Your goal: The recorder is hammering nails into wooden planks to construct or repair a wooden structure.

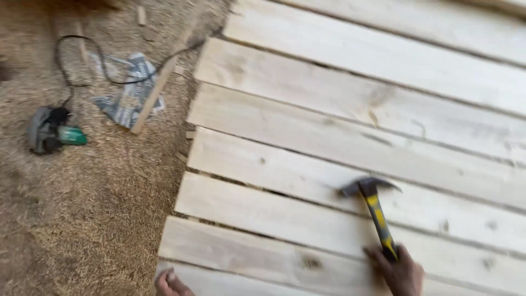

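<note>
Right hand (402, 274) clamped on yellow-black claw hammer (375, 211), head resting on pale wooden planks (307, 164) laid side by side. Left hand (171, 284) at bottom edge, touching nearest plank end; finger state unclear. Green power tool (52, 131) with black cord (104, 66) well apart on sawdust (93, 219).
</note>
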